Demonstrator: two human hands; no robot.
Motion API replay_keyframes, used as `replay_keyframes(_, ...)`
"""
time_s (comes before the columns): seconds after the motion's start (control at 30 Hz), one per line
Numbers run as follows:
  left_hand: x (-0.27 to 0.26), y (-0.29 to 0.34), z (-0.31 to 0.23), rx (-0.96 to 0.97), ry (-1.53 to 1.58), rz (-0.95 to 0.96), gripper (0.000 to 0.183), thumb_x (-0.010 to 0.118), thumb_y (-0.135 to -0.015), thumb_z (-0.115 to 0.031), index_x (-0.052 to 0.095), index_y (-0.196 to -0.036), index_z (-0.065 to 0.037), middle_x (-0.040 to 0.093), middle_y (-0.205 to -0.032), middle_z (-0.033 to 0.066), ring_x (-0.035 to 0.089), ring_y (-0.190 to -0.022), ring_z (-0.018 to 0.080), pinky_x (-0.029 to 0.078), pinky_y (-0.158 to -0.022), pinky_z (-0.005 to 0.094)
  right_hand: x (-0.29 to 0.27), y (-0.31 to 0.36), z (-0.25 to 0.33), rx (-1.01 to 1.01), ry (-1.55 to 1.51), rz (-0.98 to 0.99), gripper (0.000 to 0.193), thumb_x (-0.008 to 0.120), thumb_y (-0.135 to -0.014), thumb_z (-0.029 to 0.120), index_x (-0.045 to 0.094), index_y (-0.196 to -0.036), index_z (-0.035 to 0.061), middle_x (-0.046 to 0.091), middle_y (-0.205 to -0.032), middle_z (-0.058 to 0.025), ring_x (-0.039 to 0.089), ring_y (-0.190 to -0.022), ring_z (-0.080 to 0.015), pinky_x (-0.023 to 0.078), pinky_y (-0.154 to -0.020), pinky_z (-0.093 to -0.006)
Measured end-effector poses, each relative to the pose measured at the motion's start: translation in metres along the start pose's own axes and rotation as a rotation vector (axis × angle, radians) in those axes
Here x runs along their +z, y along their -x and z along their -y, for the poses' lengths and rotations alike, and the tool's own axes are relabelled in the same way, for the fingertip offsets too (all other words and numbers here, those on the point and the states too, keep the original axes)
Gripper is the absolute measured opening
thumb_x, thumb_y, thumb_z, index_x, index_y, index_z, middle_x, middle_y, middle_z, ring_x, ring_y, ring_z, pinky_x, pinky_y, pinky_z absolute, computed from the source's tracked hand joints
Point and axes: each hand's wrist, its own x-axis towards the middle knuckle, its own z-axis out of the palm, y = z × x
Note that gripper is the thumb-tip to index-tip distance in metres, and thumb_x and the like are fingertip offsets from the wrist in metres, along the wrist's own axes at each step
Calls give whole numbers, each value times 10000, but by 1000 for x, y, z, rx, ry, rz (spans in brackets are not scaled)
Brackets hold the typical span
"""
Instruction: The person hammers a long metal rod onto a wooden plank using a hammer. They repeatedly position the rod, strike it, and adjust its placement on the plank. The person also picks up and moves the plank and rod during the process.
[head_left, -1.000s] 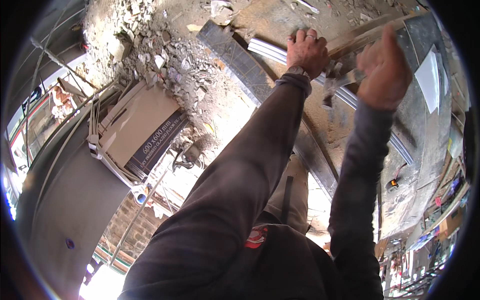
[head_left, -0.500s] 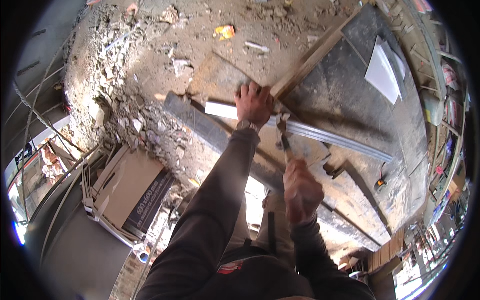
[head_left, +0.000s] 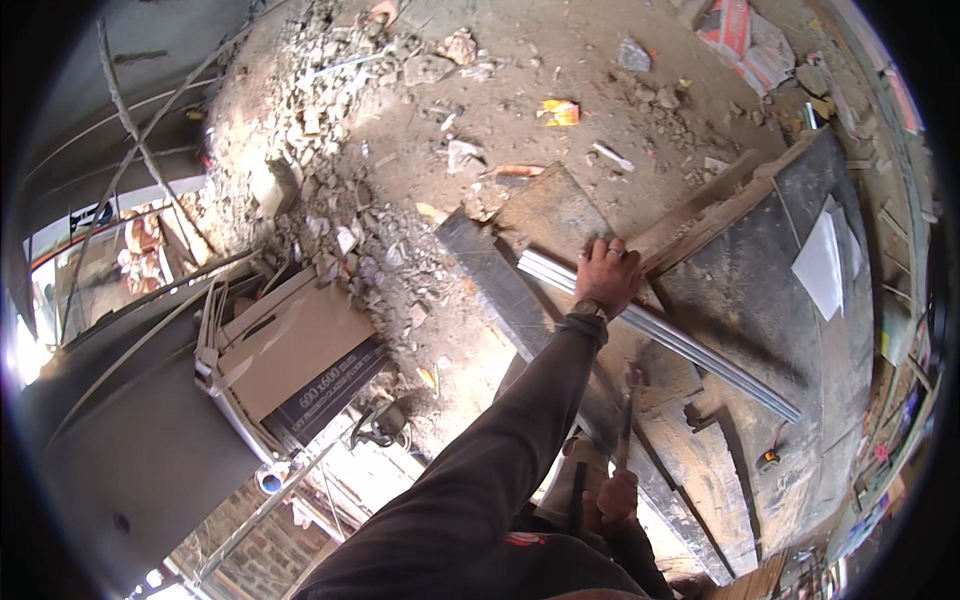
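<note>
My left hand [head_left: 610, 274], with a watch at its wrist, is closed over a long, silvery ribbed metal channel [head_left: 712, 364], near its far left end. The channel lies slantwise across worn wooden boards [head_left: 665, 372]. Close to my body, my right hand [head_left: 617, 496] grips the handle of a hammer [head_left: 626, 430]. The hammer's head sits over the boards, apart from the channel on its near side.
A dark panel [head_left: 725, 260] with a wooden batten [head_left: 730, 205] along its edge lies beyond the channel. A folded white sheet [head_left: 822, 262] rests on it. A small orange-and-black object [head_left: 768, 458] lies at right, a cardboard box [head_left: 300, 350] at left, and rubble [head_left: 330, 210] behind.
The view has shifted, so the scene sits lower and farther right. My right hand has drawn the hammer back from the channel toward my body. My left hand still holds the channel.
</note>
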Motion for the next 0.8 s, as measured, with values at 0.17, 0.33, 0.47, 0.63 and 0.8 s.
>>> replay_keyframes(0.17, -6, 4, 3, 67, 28, -25, 272, 650, -816, -236, 622, -1083, -196, 519, -1014, 88, 495, -979, 298, 405, -820, 526, -22, 17, -13, 81, 7, -62, 357, 667, -684, 15, 374, -507, 116, 360, -511, -49, 419, -481, -261, 401, -672, -434)
replay_keyframes(0.33, -10, 43, -24, 582, 274, 181, 423, 689, -761, -109, 627, -1166, -214, 588, -1121, 103, 523, -1157, 303, 431, -920, 540, -53, 0, -26, 124, -84, 18, 405, 675, -686, 6, 320, -524, 114, 345, -527, -41, 408, -494, -275, 395, -673, -429)
replay_keyframes(0.47, 0, 78, -54, 682, 389, 552, 407, 699, -771, -128, 644, -1164, -216, 617, -1159, 135, 556, -1162, 293, 460, -953, 467, -49, 21, -27, 74, -40, -10, 443, 692, -709, 29, 303, -522, 127, 356, -530, -47, 463, -519, -278, 423, -692, -430)
replay_keyframes(0.63, 35, 81, -50, 836, 489, 662, 325, 594, -910, -173, 621, -1234, -152, 637, -1111, 134, 635, -1020, 296, 558, -826, 414, -52, 52, -42, 35, 189, 114, 327, 666, -754, 83, 448, -511, 86, 422, -518, -88, 549, -603, -310, 442, -666, -457)
replay_keyframes(0.8, 36, 68, -50, 852, 426, 491, 255, 682, -840, -83, 712, -1083, -158, 666, -969, 84, 653, -830, 221, 558, -732, 356, -49, 59, -54, -3, -156, -156, 297, 708, -642, -12, 449, -554, 104, 421, -544, -48, 443, -506, -237, 426, -680, -406)
